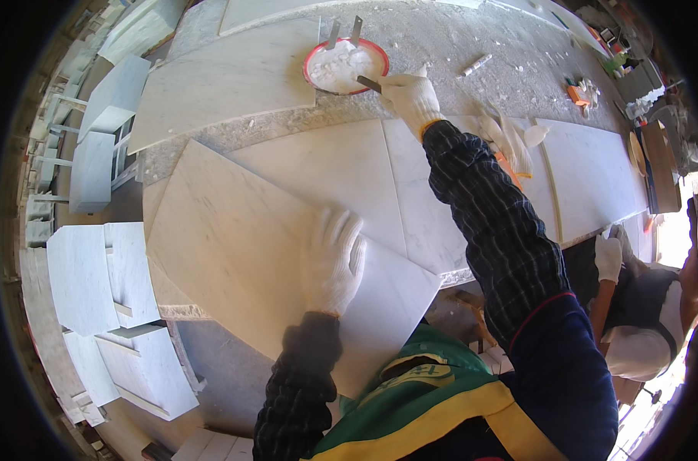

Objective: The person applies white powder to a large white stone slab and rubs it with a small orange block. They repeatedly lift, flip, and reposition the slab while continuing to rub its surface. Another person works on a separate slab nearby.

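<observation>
In white knit gloves, my left hand (334,261) lies flat, fingers extended, on a grey-veined white marble slab (226,223). This slab sits at an angle over other slabs and juts past the table's near edge. Farther off, my right hand (409,94) is closed around a putty knife (370,84), whose blade reaches over the rim of a red-edged bowl (385,60). White powder or paste (337,71) fills the bowl. Two more flat blades (357,29) stand up from its far side.
Beneath lie further marble slabs (326,165). Gloves (510,142) rest beyond my right forearm. A white tube (477,64) and an orange tool (578,95) lie on the dusty tabletop (441,34). Stone blocks (80,276) stand left. Another person's gloved hand (608,257) is at right.
</observation>
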`<state>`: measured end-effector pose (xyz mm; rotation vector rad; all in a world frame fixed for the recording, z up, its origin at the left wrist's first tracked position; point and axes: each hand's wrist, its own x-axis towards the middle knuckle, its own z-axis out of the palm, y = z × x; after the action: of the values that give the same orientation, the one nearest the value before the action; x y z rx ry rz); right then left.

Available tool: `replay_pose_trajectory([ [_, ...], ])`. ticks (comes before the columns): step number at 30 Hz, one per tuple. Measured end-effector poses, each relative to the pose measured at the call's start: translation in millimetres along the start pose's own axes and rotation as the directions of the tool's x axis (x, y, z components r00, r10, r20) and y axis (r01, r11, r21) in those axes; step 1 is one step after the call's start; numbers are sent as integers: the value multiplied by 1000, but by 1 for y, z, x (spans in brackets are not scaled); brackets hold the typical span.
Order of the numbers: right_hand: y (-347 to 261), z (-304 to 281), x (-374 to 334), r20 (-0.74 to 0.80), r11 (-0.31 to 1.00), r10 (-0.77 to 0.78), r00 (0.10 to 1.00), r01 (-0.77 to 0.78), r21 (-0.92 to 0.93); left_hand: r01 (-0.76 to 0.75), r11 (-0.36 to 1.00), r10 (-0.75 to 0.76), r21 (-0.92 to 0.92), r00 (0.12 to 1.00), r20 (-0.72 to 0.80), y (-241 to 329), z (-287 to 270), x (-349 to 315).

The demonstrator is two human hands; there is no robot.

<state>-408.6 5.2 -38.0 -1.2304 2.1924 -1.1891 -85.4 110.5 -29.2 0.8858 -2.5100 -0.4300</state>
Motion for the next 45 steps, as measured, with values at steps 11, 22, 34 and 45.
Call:
replay_pose_trajectory([
  [11, -4, -124, -265, 155, 867, 222, 963, -267, 420, -120, 985, 125, 125, 992, -34, -9, 7, -2],
  [22, 7, -100, -422, 74, 651, 528, 846, -459, 604, -161, 961, 168, 223, 986, -12, -13, 13, -6],
  [34, 26, -75, -430, -102, 860, 395, 913, -328, 391, -192, 956, 199, 220, 980, -10, -15, 14, -5],
  [45, 25, -76, -426, -112, 884, 383, 917, -329, 332, -174, 962, 180, 211, 984, -11, -16, 15, -5],
])
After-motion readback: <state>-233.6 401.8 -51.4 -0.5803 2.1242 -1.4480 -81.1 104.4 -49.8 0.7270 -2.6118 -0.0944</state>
